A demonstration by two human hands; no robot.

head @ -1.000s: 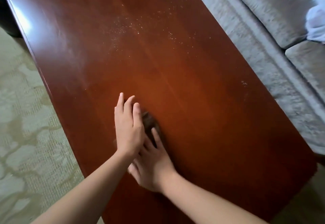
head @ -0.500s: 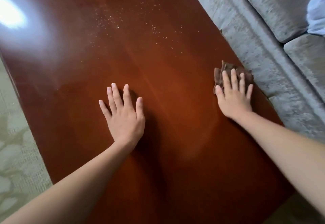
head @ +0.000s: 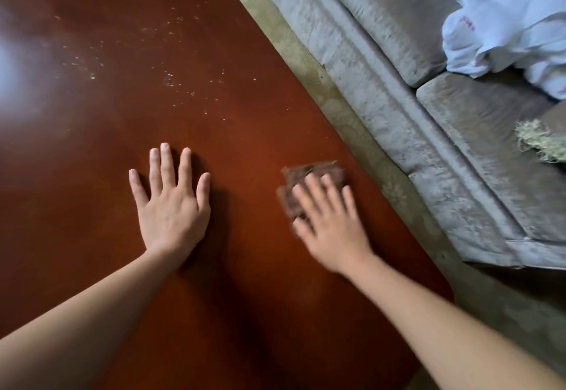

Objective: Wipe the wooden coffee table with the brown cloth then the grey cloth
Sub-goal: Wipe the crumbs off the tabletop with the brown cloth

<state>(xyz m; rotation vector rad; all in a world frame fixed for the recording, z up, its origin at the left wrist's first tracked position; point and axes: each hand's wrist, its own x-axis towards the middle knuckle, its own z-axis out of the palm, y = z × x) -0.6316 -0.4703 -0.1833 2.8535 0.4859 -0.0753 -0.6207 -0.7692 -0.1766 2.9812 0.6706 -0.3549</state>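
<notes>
The brown cloth (head: 312, 183) is found on the wooden coffee table (head: 92, 150), close to its right edge, approx. halfway between the speckled area and the near right corner. It is covered in part by the right hand (head: 332, 227), which is laid flat on it; the fingers (head: 329, 189) are straight and a little spread, though this hand is blurred, so finer details cannot be told. The left hand (head: 173, 206) is rested palm down near the middle of the top, fingers straight and spread, nothing held.

The cloth is judged to be soft, light and limp, folded into a small pad. On such a glossy top it should slide easily, and it could bunch or slip out if pressed at one corner only. It is best taken w/ a flat palm over its centre, pressure kept even; for lifting, an edge can be pinched.

Pale crumbs (head: 171, 80) are seen further towards the far end, not yet wiped. No grey cloth can be identified for certain.
</notes>
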